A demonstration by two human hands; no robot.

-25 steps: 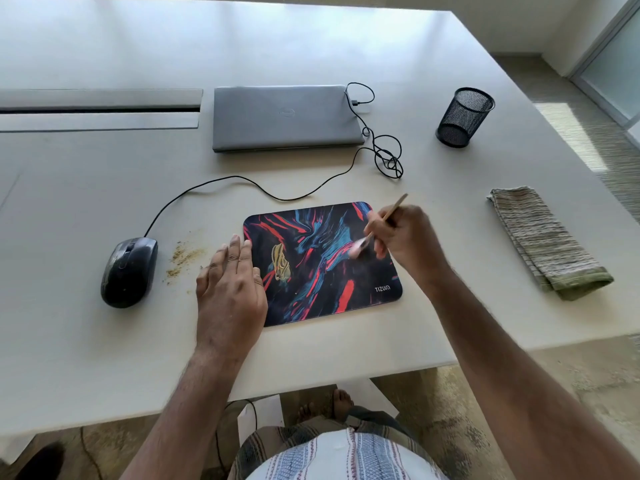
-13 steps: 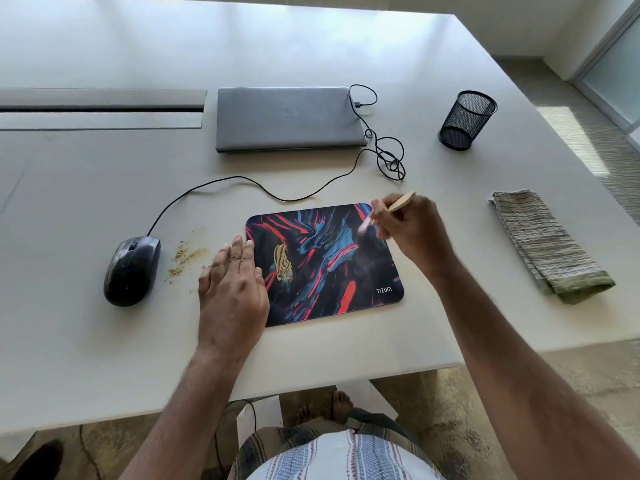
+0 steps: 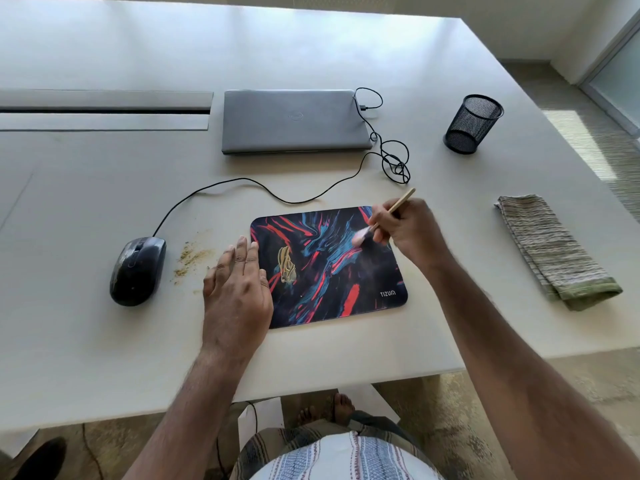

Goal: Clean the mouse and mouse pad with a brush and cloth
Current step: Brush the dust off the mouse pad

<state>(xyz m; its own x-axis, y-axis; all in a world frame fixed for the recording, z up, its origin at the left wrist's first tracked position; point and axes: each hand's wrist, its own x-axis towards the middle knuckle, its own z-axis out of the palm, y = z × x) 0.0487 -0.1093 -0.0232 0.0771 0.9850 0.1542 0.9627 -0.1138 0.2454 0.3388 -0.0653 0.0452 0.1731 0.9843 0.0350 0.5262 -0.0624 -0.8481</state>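
Between right-hand fingers [image 3: 382, 223], brush [image 3: 384, 217] (bristles on mouse pad [image 3: 329, 268]).

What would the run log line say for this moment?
right hand holds brush on mouse pad | left hand flat on pad edge | cloth untouched

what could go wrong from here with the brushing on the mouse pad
1. The crumbs lie on the table right beside the mouse; sweeping the brush leftward could push more dirt against it.
2. The left hand presses only the mouse pad's left edge, so the right side might shift.
3. The right hand works near the cable and could snag it.
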